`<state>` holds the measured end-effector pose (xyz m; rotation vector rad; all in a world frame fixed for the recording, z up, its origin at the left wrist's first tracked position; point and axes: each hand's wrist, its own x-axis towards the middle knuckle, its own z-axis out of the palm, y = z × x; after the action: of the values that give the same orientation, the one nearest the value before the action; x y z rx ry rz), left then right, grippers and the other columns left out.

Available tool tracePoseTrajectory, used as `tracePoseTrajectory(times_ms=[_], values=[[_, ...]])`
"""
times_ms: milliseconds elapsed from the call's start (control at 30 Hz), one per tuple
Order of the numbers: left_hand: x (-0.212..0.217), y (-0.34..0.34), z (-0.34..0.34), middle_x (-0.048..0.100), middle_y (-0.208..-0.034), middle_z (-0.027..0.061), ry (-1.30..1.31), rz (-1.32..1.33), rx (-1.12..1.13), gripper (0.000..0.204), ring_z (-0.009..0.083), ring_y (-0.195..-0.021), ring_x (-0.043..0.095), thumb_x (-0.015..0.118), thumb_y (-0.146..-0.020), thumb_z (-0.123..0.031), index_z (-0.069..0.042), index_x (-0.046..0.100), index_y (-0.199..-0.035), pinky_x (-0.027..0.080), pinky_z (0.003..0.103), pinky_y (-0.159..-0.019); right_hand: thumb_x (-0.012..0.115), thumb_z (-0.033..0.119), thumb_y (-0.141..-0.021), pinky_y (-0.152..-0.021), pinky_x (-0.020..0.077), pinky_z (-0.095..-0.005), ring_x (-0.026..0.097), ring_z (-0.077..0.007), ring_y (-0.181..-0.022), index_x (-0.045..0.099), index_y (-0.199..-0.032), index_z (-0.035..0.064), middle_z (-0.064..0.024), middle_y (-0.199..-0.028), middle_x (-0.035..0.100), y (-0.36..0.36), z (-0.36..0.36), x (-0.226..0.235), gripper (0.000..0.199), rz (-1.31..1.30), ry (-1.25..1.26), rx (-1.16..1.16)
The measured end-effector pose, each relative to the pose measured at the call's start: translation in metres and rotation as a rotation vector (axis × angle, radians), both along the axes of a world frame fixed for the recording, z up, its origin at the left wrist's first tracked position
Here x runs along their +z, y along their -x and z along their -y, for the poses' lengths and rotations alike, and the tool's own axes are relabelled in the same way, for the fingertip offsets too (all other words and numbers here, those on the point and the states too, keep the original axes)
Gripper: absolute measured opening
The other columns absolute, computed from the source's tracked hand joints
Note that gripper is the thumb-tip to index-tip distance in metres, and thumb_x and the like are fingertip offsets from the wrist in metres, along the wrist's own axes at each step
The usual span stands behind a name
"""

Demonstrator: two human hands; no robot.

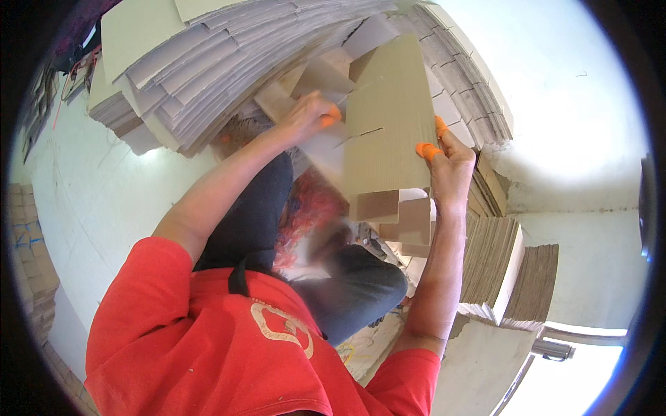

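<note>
Red shirt sleeves [208,326] fill the foreground. Both hands are apart, raised: the right hand [449,163], orange-capped fingers, grips a flat slotted brown cardboard blank [388,125] by its right edge; the left hand [309,114] presses its left side, seemingly mid-fold. Beyond, grey-white stacked cardboard sheets [208,69] fan out.

This looks like a carton-making or packing workshop: tall stacks of flat cardboard sheets [208,62] fill the space above, more die-cut blanks [499,263] stand bundled on edge at the right, and further piles [28,263] line the left wall. The white-painted floor [90,194] and walls are bare and scuffed (no furniture shows anywhere).
</note>
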<state>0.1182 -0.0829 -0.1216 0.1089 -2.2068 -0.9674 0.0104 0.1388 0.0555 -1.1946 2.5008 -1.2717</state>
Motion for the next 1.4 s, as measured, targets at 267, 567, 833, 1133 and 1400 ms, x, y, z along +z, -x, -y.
tracePoseTrajectory(times_ms=[267,567,833,1133,1400], values=[[0.013,0.001,-0.004,0.061,-0.081,0.0142,-0.008,0.069,0.045,0.013,0.0321,-0.079,0.058,0.073,-0.077,-0.005,-0.008,0.072,-0.089,0.046,0.042,-0.070,0.064,-0.004,-0.080,-0.061,0.0540,-0.0241,0.066,-0.0145,-0.090,0.053,-0.130,-0.0068,-0.0189,-0.129,0.060,-0.028,0.034,-0.025,0.051,0.061,-0.258,-0.025],[0.012,0.005,0.001,0.058,-0.083,0.0160,-0.053,0.170,0.042,0.014,0.0336,-0.081,0.060,0.073,-0.077,-0.007,-0.008,0.072,-0.091,0.047,0.042,-0.070,0.068,0.005,-0.081,-0.036,0.0473,-0.0232,0.064,-0.0092,-0.074,0.055,-0.129,-0.0014,-0.0126,-0.133,0.058,-0.008,0.033,-0.039,0.050,-0.053,-0.211,0.077],[0.014,0.006,0.004,0.057,-0.084,0.0182,-0.033,0.123,0.024,0.016,0.0360,-0.082,0.059,0.072,-0.076,-0.001,-0.006,0.072,-0.091,0.047,0.044,-0.071,0.066,0.001,-0.081,-0.049,0.0501,-0.0345,0.066,-0.0229,-0.065,0.059,-0.113,-0.0033,-0.0202,-0.094,0.064,-0.014,0.039,-0.009,0.034,0.084,-0.134,0.077],[0.008,0.007,0.003,0.057,-0.080,0.0158,0.003,0.064,-0.006,0.015,0.0315,-0.075,0.059,0.073,-0.075,-0.001,-0.005,0.072,-0.089,0.048,0.041,-0.067,0.067,-0.002,-0.080,-0.039,0.0417,-0.0330,0.057,-0.0143,-0.055,0.054,-0.126,-0.0065,-0.0206,-0.081,0.067,-0.032,0.018,-0.047,0.048,-0.269,-0.139,0.061],[0.005,0.006,0.005,0.059,-0.082,0.0149,-0.012,0.084,-0.045,0.015,0.0313,-0.076,0.060,0.073,-0.075,-0.002,-0.005,0.072,-0.090,0.048,0.040,-0.068,0.066,-0.004,-0.079,-0.038,0.0433,-0.0324,0.060,-0.0152,-0.053,0.055,-0.121,-0.0113,-0.0221,-0.092,0.069,-0.018,0.020,-0.047,0.044,-0.107,-0.223,0.096]])
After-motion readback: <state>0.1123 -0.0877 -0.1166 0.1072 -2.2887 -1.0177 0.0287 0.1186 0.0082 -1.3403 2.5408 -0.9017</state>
